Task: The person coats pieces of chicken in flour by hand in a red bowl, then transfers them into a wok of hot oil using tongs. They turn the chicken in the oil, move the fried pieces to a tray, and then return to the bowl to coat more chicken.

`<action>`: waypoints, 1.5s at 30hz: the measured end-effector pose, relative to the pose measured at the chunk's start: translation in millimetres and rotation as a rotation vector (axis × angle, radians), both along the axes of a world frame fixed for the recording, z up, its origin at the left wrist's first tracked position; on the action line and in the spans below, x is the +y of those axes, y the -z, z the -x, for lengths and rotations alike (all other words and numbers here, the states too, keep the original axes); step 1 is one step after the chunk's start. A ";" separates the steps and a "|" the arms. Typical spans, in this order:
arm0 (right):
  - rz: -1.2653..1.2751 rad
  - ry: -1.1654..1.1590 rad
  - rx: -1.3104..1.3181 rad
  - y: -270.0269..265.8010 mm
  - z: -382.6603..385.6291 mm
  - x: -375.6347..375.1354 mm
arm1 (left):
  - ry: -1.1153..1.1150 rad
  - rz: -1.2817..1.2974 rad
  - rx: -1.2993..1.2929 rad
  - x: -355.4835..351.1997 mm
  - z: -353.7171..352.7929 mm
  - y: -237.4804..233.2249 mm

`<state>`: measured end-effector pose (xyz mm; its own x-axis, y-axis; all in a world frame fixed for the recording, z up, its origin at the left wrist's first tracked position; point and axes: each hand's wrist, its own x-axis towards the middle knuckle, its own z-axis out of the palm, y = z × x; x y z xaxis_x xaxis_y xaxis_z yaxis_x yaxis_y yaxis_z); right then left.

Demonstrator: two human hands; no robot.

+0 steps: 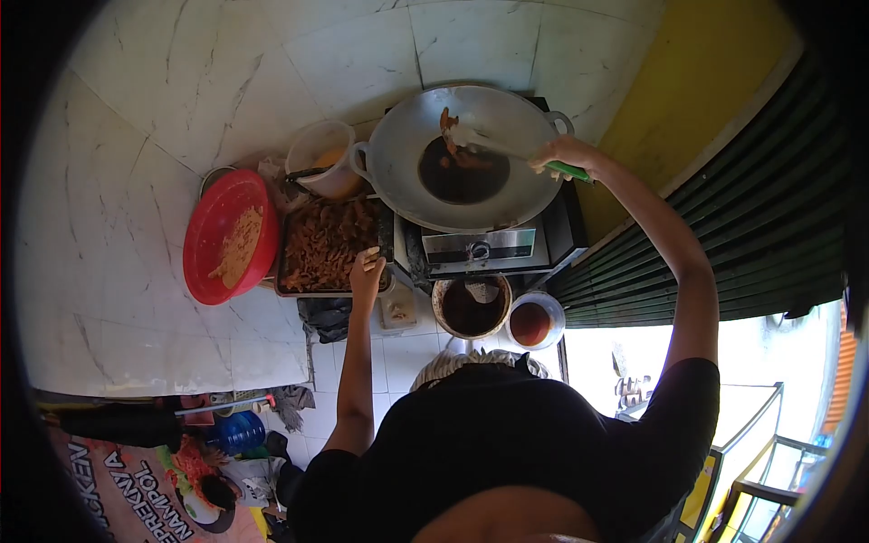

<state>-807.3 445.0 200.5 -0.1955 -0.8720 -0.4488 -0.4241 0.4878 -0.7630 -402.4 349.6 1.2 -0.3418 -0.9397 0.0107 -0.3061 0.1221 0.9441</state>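
My right hand (566, 156) is wrapped round the green handle of a spatula (493, 143), reaching in from the right over a large wok (394, 172). The spatula's pale blade touches browned fried pieces (450, 131) at the edge of the dark oil (462, 181). Some of those pieces lie in the oil. My left hand (367, 264) hovers at the right side of a tray (299, 291) heaped with brown fried pieces (330, 235). Its fingers are curled together, with pale tips; whether they pinch anything is too small to tell.
Left of the tray a red basin (201, 262) holds yellowish crumbs. Behind it stands a clear tub (312, 136) of orange liquid. The wok rests on a stove (480, 244). Below are a dark-filled bucket (444, 312) and a white bucket (554, 312). Another person (249, 480) is at lower left.
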 end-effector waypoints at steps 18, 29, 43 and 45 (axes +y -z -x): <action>0.410 -0.323 1.100 35.2 -26.2 24.4 | -0.016 0.025 -0.003 1.1 0.2 1.7; 0.422 -0.468 1.313 44.0 -25.3 18.0 | -0.001 0.009 0.011 0.6 0.3 1.7; 0.449 -0.466 1.283 44.3 -29.1 21.8 | -0.024 0.048 0.024 0.1 0.2 6.2; 0.455 -0.467 1.261 41.2 -30.5 24.0 | -0.033 0.038 0.033 -0.2 -0.2 8.4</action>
